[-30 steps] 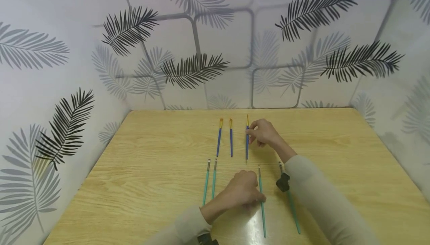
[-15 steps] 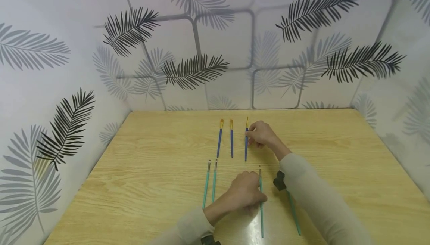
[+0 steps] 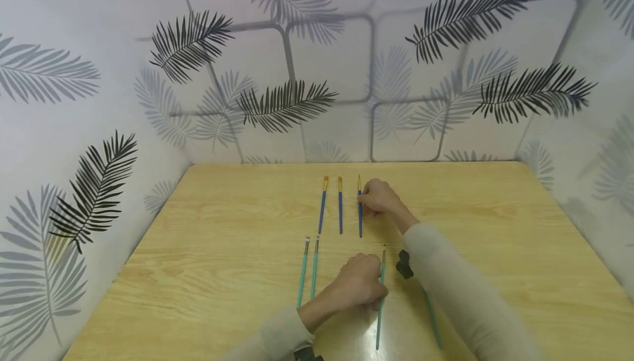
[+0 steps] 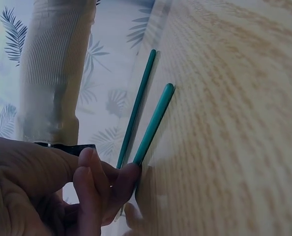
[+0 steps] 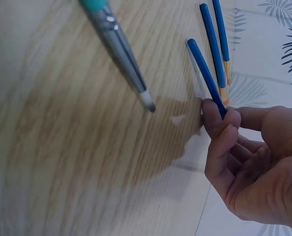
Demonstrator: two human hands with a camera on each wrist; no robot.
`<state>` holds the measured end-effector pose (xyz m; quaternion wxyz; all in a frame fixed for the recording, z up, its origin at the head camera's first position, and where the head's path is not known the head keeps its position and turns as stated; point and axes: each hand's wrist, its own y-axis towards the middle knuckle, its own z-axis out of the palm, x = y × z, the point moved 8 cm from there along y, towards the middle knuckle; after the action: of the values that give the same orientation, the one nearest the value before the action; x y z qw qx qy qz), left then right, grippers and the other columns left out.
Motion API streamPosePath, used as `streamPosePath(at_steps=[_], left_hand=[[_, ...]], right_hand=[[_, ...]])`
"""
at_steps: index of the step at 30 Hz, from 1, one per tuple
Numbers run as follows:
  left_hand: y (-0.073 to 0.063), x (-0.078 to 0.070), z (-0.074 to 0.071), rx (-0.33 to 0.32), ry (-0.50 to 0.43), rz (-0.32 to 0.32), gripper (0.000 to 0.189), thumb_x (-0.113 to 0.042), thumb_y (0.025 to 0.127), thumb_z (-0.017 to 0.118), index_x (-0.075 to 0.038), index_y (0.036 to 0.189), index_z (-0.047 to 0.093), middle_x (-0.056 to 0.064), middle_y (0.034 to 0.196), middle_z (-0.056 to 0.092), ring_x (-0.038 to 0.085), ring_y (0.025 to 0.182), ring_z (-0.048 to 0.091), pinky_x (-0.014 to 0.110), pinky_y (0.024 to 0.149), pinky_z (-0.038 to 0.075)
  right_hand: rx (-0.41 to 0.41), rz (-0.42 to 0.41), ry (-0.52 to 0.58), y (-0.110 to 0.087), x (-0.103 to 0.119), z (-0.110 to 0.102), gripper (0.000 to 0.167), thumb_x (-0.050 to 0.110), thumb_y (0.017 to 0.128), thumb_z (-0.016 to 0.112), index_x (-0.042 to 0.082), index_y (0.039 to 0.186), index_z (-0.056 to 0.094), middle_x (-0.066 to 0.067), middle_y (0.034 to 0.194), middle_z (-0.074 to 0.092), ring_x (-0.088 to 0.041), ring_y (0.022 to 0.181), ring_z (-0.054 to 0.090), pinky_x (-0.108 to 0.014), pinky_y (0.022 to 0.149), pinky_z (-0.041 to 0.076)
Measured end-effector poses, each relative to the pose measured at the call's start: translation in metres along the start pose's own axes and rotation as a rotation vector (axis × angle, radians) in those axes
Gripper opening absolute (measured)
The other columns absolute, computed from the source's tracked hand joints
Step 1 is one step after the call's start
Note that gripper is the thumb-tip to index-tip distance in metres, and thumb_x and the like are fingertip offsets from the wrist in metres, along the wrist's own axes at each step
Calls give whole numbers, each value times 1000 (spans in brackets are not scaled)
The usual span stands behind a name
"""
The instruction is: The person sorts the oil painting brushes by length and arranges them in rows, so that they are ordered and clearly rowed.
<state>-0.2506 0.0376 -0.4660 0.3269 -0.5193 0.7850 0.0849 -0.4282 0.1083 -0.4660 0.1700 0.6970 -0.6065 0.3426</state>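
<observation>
My right hand (image 3: 378, 197) pinches a blue paintbrush (image 3: 360, 218) with a gold ferrule, its bristles pointing to the back of the table. Two more blue paintbrushes lie left of it, a flat one (image 3: 323, 207) and an angled-looking one (image 3: 340, 209). Nearer the front, my left hand (image 3: 360, 281) pinches a teal paintbrush (image 3: 379, 322) between thumb and finger; its handle end shows close to the wood in the left wrist view. Left of that hand lie two teal paintbrushes, an outer one (image 3: 302, 275) and an inner one (image 3: 314, 273), partly behind the left forearm.
Another teal paintbrush (image 3: 432, 317) lies at the right, partly hidden under the right sleeve (image 3: 460, 284); its pale tip (image 5: 148, 101) shows in the right wrist view. The wooden table (image 3: 223, 229) meets a leaf-patterned wall (image 3: 342, 124) at the back.
The right hand has slid the blue paintbrush left, closer to the other two blue ones. The left hand's teal paintbrush has swung, its handle end moving left.
</observation>
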Motion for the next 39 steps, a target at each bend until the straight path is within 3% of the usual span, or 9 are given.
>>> streamPosePath(at_steps=[12,17,21,32,39], left_hand=[[-2,2,-2,14,0,14,37,0,78,73,-10,50,51,-4,39,54,7,30,53,17,31,36],[-3,4,-1,37,-27,19,44,-1,79,73,-12,47,45,-4,37,52,5,29,52,15,30,29],[-3,4,-3,24,18,38,49,-4,78,74,-16,45,40,-7,35,45,3,27,44,16,31,20],[-8,4,-3,32,36,38,47,-6,79,74,-16,46,41,-7,37,48,4,30,49,15,32,23],[-9,6,-4,24,39,25,50,-7,79,74,-17,46,38,-6,37,46,4,30,50,15,31,23]], right_hand=[[-27,51,-73,5,-1,4,37,22,99,60,2,70,69,-6,59,67,-12,42,58,-25,43,50],[-42,56,-88,5,0,7,39,23,99,61,3,66,68,-5,55,65,-13,42,59,-24,42,49],[-67,65,-97,5,0,7,40,25,98,62,4,65,68,-5,54,65,-13,42,60,-22,40,46],[-101,91,-108,7,-3,7,41,25,98,63,4,63,67,-4,52,64,-13,41,59,-21,38,44],[-112,62,-107,1,-4,-6,50,30,100,54,8,54,55,-7,54,64,-13,41,51,-22,38,37]])
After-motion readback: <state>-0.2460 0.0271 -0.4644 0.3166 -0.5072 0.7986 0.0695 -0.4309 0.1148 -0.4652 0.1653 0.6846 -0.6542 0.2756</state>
